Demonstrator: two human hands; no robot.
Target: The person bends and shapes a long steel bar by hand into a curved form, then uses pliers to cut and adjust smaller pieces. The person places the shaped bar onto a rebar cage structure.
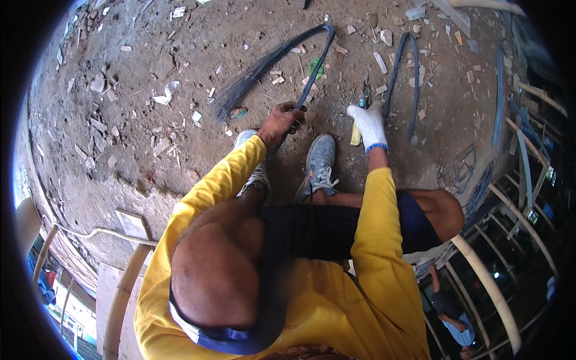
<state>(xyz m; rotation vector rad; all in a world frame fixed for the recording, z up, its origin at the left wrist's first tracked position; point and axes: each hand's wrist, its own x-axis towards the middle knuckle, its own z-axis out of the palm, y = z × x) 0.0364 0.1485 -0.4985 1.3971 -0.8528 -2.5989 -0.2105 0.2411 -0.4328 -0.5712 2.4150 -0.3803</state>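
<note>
A bare left hand (284, 124), its grip closed around one limb of a dark bundle of thin strands (252, 77), was positioned above the ground just ahead of the shoes (321, 161). The bundle ran forward from the fist, bent sharply and doubled back leftward, its loose end fanned out; a green scrap (316, 68) lay between the two limbs. The right hand (369, 124), in a white knitted glove with a blue cuff, had its grip closed on a tool with a yellow handle (356, 135), the tool's middle hidden by the glove. A second, narrower folded bundle (395, 72) lay just beside that glove; whether they touched could not be told. Pale chips littered the brown soil (150, 66).
</note>
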